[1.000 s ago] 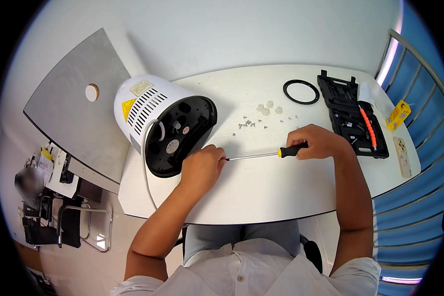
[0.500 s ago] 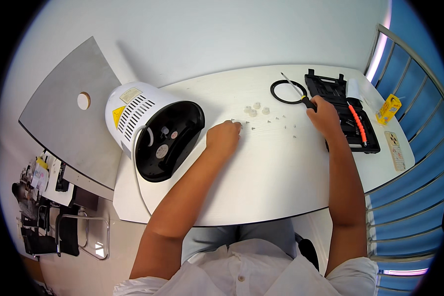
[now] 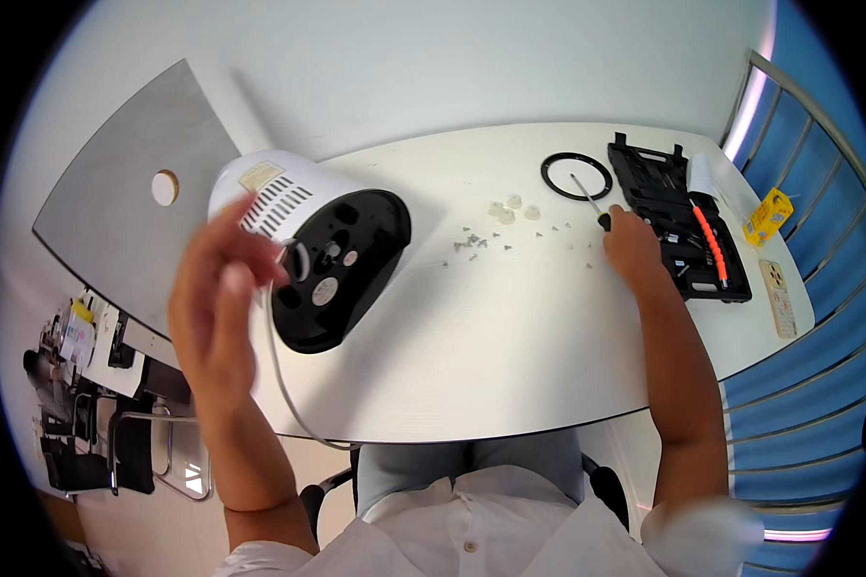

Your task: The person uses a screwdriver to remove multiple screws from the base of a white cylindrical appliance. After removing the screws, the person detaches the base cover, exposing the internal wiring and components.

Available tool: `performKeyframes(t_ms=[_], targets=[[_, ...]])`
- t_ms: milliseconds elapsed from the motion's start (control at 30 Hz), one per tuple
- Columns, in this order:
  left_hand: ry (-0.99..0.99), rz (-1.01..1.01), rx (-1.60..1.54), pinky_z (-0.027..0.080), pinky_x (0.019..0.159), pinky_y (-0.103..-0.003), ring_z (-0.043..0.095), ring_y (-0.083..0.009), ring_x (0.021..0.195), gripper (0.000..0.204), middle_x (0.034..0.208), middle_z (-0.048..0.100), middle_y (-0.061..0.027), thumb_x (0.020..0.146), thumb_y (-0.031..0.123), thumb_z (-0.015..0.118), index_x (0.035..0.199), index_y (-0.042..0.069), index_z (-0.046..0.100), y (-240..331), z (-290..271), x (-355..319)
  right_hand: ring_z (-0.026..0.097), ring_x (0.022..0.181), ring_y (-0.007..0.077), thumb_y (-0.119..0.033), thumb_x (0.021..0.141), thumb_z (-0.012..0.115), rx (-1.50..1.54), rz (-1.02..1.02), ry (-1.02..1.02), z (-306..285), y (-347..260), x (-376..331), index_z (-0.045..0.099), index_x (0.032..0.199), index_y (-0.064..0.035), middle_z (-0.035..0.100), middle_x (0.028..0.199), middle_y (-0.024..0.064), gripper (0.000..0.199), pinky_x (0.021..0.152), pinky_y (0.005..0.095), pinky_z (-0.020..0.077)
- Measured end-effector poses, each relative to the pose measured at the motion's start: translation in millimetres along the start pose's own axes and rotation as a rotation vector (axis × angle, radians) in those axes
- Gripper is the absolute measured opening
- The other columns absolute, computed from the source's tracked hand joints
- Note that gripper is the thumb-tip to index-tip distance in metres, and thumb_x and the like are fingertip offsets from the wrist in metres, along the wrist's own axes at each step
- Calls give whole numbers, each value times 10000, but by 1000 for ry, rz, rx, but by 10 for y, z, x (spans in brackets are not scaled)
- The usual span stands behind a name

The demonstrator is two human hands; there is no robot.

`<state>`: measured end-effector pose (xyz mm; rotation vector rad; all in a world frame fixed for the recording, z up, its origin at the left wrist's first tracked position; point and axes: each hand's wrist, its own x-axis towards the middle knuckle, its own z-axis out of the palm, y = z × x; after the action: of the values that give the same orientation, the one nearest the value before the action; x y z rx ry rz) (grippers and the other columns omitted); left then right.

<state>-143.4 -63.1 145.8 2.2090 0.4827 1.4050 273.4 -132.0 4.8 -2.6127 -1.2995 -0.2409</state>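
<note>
Moved: the left grip (image 3: pixel 210 337), down among the screws (image 3: pixel 471 242) half a second ago, is now raised at the left, in front of the white appliance (image 3: pixel 325 181).
Grey board: the grey board (image 3: pixel 115 183), with a round hole, stands at the far left.
Left grip: blurred, fingers bent, near the cord (image 3: pixel 280 375); I cannot tell whether it has hold of anything.
White appliance: on its side at the left of the table (image 3: pixel 471 365), its black base (image 3: pixel 361 250) facing right.
Screws: loosely scattered mid-table, nearer than the translucent caps (image 3: pixel 514 204).
Black ring: the black ring (image 3: pixel 546 180) lies flat at far right of centre.
Right grip: the right grip (image 3: pixel 635 242) is closed around the screwdriver (image 3: pixel 603 220), its tip pointing far and left towards the ring.
Tool case: the black tool case (image 3: pixel 635 168) lies open at the right, an orange flexible shaft (image 3: pixel 709 240) across it.
Yellow carton: the yellow carton (image 3: pixel 769 217) is right of the case.
</note>
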Motion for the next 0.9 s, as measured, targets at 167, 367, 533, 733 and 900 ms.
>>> performKeyframes(t_ms=[167, 367, 533, 733, 900], targets=[[72, -32, 225, 389, 998, -315, 551, -195, 1119, 287, 1138, 626, -90, 942, 130, 520, 1169, -14, 618, -784, -432, 484, 638, 995, 318, -136, 875, 613, -47, 5, -32, -22, -77, -3, 580, 1133, -67, 630, 1060, 147, 269, 815, 403, 528], [-169, -87, 87, 355, 1079, -369, 496, -268, 1269, 255, 1320, 583, -111, 914, 143, 566, 1123, 59, 685, -1171, -246, 717, 580, 964, 321, -80, 802, 667, 241, -389, 451, -132, -223, -15, 614, 1099, -53, 617, 987, 124, 303, 848, 406, 475], [-224, -155, 252, 281, 1125, -440, 589, -263, 1140, 234, 1170, 669, -87, 923, 184, 562, 1082, 76, 696, -1251, -119, 648, 567, 933, 332, -18, 776, 655, 530, -779, 480, -287, -962, -89, 640, 1041, -70, 604, 965, 123, 270, 810, 423, 468], [-222, -128, 359, 257, 1123, -436, 596, -271, 1148, 201, 1004, 708, -94, 914, 167, 566, 1010, 53, 701, -1242, -115, 604, 550, 1007, 293, -63, 775, 687, 751, -980, 435, -694, -2232, -342, 602, 1183, -78, 592, 1137, 96, 417, 848, 384, 467], [-233, -121, 376, 263, 1119, -414, 621, -266, 1080, 197, 978, 708, -91, 894, 166, 582, 1002, 48, 696, -1214, -127, 604, 567, 979, 273, -105, 854, 628, 888, -843, 336, -510, -2464, -268, 616, 1126, -49, 621, 1055, 95, 278, 849, 368, 466]])
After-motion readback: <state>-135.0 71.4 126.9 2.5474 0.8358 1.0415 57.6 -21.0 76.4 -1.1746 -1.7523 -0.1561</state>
